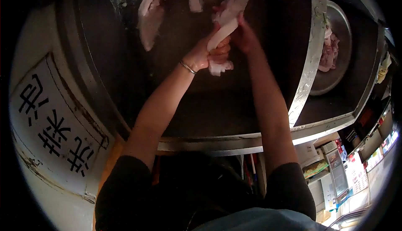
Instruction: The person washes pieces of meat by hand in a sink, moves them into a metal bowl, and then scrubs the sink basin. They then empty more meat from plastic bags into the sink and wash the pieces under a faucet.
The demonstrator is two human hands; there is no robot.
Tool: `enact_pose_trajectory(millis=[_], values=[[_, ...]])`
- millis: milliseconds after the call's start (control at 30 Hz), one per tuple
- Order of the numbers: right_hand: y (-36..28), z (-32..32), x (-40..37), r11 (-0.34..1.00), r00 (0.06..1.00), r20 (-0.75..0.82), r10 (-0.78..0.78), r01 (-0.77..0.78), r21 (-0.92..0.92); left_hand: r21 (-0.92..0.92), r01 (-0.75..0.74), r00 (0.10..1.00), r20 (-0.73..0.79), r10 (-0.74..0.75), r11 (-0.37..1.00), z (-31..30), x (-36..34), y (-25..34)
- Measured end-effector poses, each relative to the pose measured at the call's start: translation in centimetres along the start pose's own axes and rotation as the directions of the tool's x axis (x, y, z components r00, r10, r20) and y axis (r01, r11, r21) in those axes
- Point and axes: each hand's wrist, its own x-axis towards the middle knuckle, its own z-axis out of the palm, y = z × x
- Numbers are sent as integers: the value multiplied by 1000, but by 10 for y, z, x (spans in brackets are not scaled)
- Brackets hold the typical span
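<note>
A long, pale strip of raw pork [226,32] runs through both of my hands over the dark sink [197,109]. My left hand [213,55], with a bracelet at its wrist, is closed in a fist around the lower part, and a short end pokes out below the fingers. Higher up, my right hand [243,36] wraps the strip from the right side; its fingers are partly hidden behind the meat. The strip's upper end blurs near the top edge of the view. Left of it, another pale strip of meat [151,21] hangs or lies, its upper part out of view.
Right of a wet metal divider [307,63], a round metal bowl [341,78] holds pieces of raw meat [329,53]. The sink's metal front rim [209,144] crosses below my forearms. A white sign with black characters [54,126] is at left. Boxes [335,168] stand lower right.
</note>
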Motion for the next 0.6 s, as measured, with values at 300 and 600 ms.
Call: enact_pose_trajectory(millis=[300, 600], values=[[16, 51, -5, 943, 995, -78, 70, -91, -321, -77, -113, 966, -243, 91, 991, -26, -5, -5], [-39, -5, 80, 912, 937, -201, -286, 202, -356, 184, 86, 929, -369, -12, 979, -21, -18, -19]])
